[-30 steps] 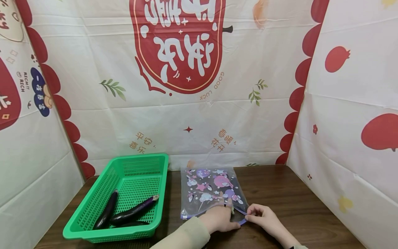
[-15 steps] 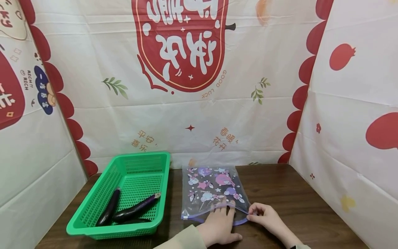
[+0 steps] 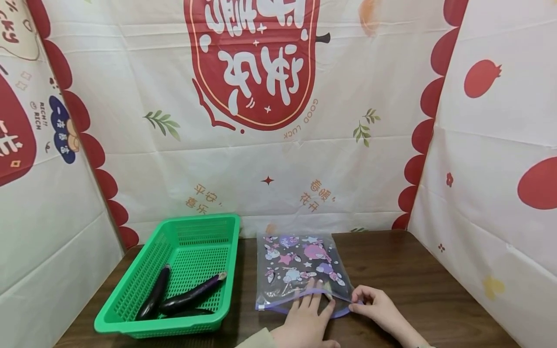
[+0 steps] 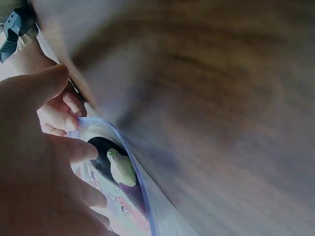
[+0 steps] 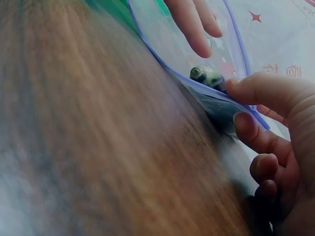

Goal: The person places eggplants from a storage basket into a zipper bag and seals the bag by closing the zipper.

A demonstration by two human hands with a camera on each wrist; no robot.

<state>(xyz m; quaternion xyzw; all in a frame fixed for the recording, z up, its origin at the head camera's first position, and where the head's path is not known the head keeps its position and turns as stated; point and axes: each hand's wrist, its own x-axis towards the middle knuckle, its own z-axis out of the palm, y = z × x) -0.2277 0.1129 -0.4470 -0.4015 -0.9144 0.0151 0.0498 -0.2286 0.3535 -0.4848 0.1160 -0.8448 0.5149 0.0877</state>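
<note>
A clear zip bag (image 3: pixel 285 268) with cartoon prints and a purple zip edge lies flat on the table, its mouth gaping towards me. Inside, near the mouth, is an eggplant with a pale green stem end (image 4: pixel 122 167); a dark rounded shape (image 4: pixel 102 155) lies against it. My left hand (image 3: pixel 302 324) has its fingers spread and straight, the fingertips reaching into the mouth. At the right corner of the bag, my right hand (image 3: pixel 376 307) pinches the purple edge between thumb and forefinger. How far the eggplant extends is hidden by the prints.
A green plastic basket (image 3: pixel 204 326) stands left of the bag. In it lie a dark eggplant (image 3: pixel 154 295), another one (image 3: pixel 193 293) with a purple neck, and a third (image 3: pixel 191 313) partly hidden by the front wall. Printed cloth (image 3: pixel 174 183) hangs around the brown table (image 3: pixel 404 270).
My left hand has drawn back towards me from deeper inside the bag, its fingers now spread. The right hand keeps its pinch on the bag's corner.
</note>
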